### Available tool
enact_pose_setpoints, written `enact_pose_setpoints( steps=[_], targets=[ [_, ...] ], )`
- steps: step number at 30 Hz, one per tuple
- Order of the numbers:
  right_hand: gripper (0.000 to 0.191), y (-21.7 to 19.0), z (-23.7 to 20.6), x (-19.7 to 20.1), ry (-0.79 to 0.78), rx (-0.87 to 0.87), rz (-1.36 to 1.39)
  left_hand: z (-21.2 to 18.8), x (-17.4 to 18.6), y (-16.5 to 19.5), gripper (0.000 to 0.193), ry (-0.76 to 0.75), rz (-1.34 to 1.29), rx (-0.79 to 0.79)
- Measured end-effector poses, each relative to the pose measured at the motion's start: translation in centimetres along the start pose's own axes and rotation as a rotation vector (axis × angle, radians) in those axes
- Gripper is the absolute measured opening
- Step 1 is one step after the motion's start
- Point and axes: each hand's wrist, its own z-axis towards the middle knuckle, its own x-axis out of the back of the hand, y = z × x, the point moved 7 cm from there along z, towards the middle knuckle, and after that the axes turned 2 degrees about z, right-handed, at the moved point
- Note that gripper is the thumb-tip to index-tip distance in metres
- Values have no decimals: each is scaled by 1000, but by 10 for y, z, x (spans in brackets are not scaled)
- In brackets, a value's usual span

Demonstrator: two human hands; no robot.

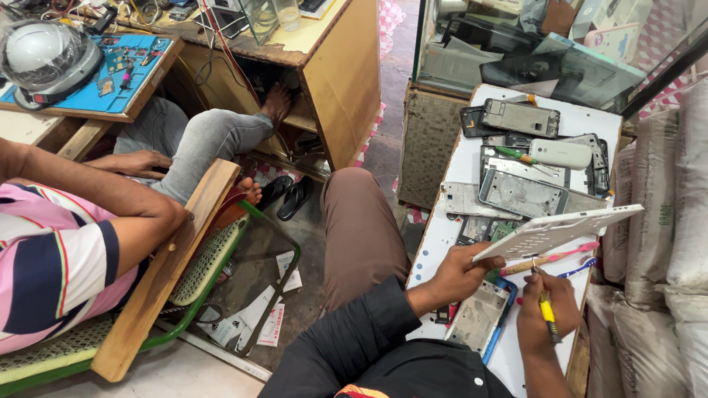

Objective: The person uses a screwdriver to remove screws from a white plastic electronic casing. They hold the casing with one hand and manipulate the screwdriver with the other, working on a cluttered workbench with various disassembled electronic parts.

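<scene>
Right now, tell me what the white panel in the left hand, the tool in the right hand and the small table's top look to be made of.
White panel: probably plastic, thin, flat, matte white, held tilted by the left hand.
Tool in the right hand: yellow handle, likely plastic; the tip looks metallic but is too small to tell.
Table top: white smooth surface, maybe laminate, scuffed and stained.
</scene>
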Motion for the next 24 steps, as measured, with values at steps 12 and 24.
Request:
enact_pose_setpoints(
  steps=[12, 24],
  targets=[
    [19, -5, -12, 22, 177, 550, -98, -19, -23, -58, 53, -89, -268, 40],
    [22, -13, 14, 13, -28, 379, -14, 4, -6, -32, 45, 214, -393, 342]
  ],
)
